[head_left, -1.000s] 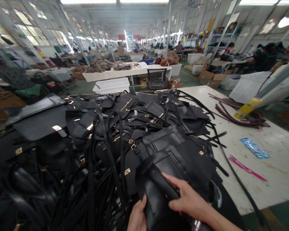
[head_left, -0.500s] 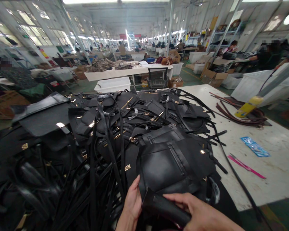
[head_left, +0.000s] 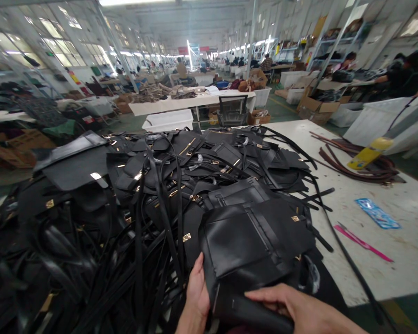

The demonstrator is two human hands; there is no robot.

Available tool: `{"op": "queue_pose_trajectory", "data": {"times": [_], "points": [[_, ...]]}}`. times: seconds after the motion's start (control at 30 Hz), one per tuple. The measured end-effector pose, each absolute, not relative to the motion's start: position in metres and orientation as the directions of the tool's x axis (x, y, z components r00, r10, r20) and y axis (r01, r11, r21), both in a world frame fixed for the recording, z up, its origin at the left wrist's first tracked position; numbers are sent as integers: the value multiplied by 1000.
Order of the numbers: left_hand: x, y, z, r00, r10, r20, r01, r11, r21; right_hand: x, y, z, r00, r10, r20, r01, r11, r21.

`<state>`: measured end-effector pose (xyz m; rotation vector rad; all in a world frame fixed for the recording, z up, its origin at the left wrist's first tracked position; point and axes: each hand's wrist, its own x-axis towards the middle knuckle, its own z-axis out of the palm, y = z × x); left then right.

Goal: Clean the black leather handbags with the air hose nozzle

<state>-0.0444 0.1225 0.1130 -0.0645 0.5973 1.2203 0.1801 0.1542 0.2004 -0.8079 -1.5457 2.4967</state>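
Note:
A black leather bag (head_left: 240, 241) with a slit-like seam across its panel lies in front of me, on top of the heap. My left hand (head_left: 197, 292) is at its lower left edge, thumb pointing up and the other fingers partly hidden, holding the bag's side. My right hand (head_left: 289, 304) is closed over a dark, folded-back leather edge (head_left: 244, 306) at the bag's near end. Whether this edge belongs to the same bag I cannot tell. Gold-coloured clasps (head_left: 187, 237) show beside the bag.
A large heap of black bags and straps (head_left: 153, 185) covers the table's left and middle. On the white tabletop (head_left: 351, 204) at right lie pink-handled snips (head_left: 364, 242), a blue packet (head_left: 378, 213), a yellow can (head_left: 369, 153) and brown straps (head_left: 334, 160). Boxes and workers stand beyond.
The view has shifted slightly, so things appear further right. The folded leather edge sits lower and flatter, showing more of the bag's panel; both hands keep hold.

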Motion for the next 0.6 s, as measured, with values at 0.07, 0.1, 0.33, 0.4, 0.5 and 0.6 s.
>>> {"op": "queue_pose_trajectory", "data": {"times": [0.07,0.1,0.33,0.4,0.5,0.6], "points": [[-34,116,109,112,868,-484,-902,293,316,168,153,195,-863,365,-350,147,-481,-864],[-30,113,108,79,870,-487,-903,269,334,162,154,192,-863,387,-326,119,-470,-874],[-21,119,119,232,873,-429,-909,352,225,187,171,195,-796,495,-349,139,-411,-901],[-20,121,122,254,876,-410,-922,347,170,206,169,197,-800,468,-375,186,-401,-897],[-16,122,121,202,870,-450,-951,284,123,214,163,197,-818,426,-386,189,-436,-880],[-11,121,122,107,852,-512,-973,195,121,203,161,197,-837,411,-362,139,-481,-866]]}}
